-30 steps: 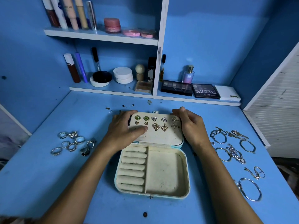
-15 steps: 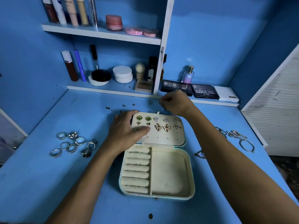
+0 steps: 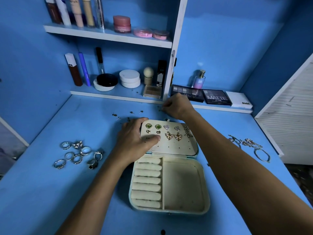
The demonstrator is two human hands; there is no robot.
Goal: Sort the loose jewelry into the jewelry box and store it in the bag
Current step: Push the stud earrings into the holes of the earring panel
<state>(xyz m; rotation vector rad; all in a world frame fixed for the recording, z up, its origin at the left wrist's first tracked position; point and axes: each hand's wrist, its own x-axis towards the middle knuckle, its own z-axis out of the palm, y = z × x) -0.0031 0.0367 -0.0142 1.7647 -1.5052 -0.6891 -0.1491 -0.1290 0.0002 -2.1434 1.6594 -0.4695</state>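
The right hand's fingers (image 3: 166, 106) are curling together in a narrow pinch at the back of the tabletop (image 3: 50, 192), just in front of the lower shelf (image 3: 116, 96); they seem to be closing on something tiny there, but it is too small to tell whether anything is held. The right hand (image 3: 177, 106) is reaching past the far edge of the jewelry box (image 3: 169, 182). The left hand's fingers (image 3: 155, 138) are lying fairly straight and pressing flat on the earring panel (image 3: 171, 146) of the open lid, with the left hand (image 3: 135, 139) wrapping over the panel's left edge and steadying it.

The box is sitting open in the middle of the tabletop. Its panel is already carrying several earrings (image 3: 169, 131) in two rows, while the ring rolls (image 3: 147, 182) and the square compartment (image 3: 183, 185) beside them are holding nothing. A few loose studs (image 3: 132, 112) are lying just beyond the lid. A cluster of rings (image 3: 77, 155) is waiting well to the left, and bracelets (image 3: 260, 155) are lying to the right, partly hidden by the forearm.

Judging from this, the earring step is in hand. The next move is probably calling for a fine pinch on a stud and threading its post through a free hole while the lid is being kept braced. No bag is showing
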